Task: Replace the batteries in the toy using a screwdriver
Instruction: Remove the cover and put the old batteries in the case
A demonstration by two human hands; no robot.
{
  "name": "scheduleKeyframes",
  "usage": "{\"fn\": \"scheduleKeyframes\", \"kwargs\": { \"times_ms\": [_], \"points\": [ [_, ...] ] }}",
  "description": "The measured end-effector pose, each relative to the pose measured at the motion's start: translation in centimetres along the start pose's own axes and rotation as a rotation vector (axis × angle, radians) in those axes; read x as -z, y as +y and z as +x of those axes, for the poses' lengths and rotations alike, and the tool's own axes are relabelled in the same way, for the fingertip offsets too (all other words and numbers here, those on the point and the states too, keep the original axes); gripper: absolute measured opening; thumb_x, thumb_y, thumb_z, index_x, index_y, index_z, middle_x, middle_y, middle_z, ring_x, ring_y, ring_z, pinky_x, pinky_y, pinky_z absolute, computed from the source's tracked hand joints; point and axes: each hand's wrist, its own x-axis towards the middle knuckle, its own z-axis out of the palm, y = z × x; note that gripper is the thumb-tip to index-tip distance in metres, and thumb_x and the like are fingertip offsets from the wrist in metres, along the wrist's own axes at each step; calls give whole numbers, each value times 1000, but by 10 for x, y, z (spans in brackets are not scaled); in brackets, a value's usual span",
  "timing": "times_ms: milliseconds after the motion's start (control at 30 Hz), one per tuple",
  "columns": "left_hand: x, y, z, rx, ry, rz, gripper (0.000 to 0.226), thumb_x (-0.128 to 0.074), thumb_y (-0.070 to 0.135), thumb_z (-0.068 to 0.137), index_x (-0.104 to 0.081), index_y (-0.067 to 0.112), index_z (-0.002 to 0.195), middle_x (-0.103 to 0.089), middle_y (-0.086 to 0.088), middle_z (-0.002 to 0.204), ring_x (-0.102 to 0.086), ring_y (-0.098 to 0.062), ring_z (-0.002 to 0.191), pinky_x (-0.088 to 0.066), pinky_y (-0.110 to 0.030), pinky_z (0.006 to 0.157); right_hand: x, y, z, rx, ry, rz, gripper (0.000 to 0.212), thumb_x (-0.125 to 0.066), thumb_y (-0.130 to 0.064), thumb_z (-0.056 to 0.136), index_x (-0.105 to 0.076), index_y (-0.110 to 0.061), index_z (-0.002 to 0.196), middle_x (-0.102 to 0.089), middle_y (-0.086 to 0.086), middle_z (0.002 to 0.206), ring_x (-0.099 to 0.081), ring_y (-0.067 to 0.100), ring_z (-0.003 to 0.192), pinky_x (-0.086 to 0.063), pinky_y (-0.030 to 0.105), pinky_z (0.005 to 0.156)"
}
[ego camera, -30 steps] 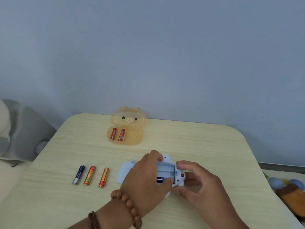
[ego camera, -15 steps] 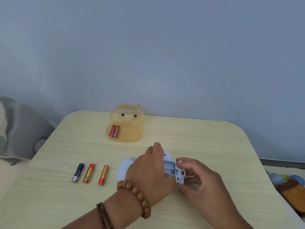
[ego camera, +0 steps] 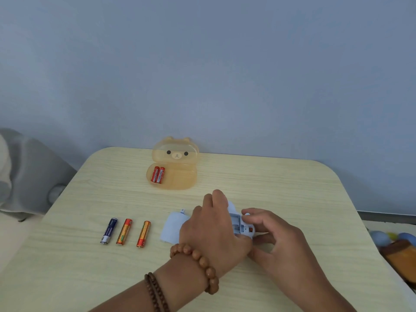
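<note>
Head view: small pale-blue plastic toy (ego camera: 244,228) lies on the light wood-grain table (ego camera: 281,188) w/ battery bay uncovered; left hand (ego camera: 213,230) is draped over the bay, so cannot tell what its grip has hold of or how full the bay is, while right hand (ego camera: 279,239) pinches the toy's right end, grip closed on it. Pale-blue plastic cover panel (ego camera: 172,228) lies just left of the toy, so opening step judged done. Three loose AA-type batteries (one blue, two orange) (ego camera: 125,231) lie in a row further left, two red batteries (ego camera: 158,174) sit in the open translucent orange bear-shaped case (ego camera: 177,174); no screwdriver visible; loading and re-closing judged outstanding.
</note>
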Motion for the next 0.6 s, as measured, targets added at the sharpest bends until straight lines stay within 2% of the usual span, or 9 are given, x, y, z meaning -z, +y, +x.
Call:
{"fn": "scheduleKeyframes", "kwargs": {
  "times_ms": [133,267,333,433,533,600],
  "points": [
    [1,0,-1,-21,1,-16,41,-51,50,72,-26,29,98,-46,12,98,-54,-10,82,-51,-30,67,0,0,-1,-1,4,5,45,-84,3,74,-72,-27,106,-67,-24,121,-72,6,100,-57,19,83],
    [8,-4,-4,-117,-16,28,22,-44,46,81,-33,31,93,-46,11,93,-52,-9,74,-42,-22,58,2,0,-2,-22,-1,6,48,-83,3,75,-71,-31,106,-68,-22,122,-71,5,102,-56,18,84],
    [8,-6,-5,-149,-24,24,17,-41,47,81,-36,33,88,-45,12,94,-52,-8,73,-45,-23,58,3,-1,-2,-38,-7,11,47,-83,2,76,-70,-32,106,-69,-23,120,-71,3,102,-56,17,84],
    [5,-11,-7,-190,-66,63,22,-42,52,82,-45,31,89,-43,14,106,-52,-6,81,-51,-26,67,5,-1,-2,-53,1,3,46,-84,1,75,-70,-31,106,-69,-25,118,-71,2,99,-56,16,82],
    [11,-15,-6,-221,-160,57,31,-46,61,78,-48,34,93,-41,17,113,-52,-3,88,-41,-17,65,5,0,-2,-62,14,-21,47,-86,-1,74,-70,-32,105,-68,-26,118,-72,1,97,-57,16,81],
    [15,-17,-3,-211,-195,-1,23,-55,54,81,-49,35,95,-42,21,115,-53,-1,91,-37,-14,66,5,-1,-2,-71,16,-12,46,-87,-3,73,-69,-32,105,-67,-29,118,-72,1,95,-57,15,78]
  ]
}}
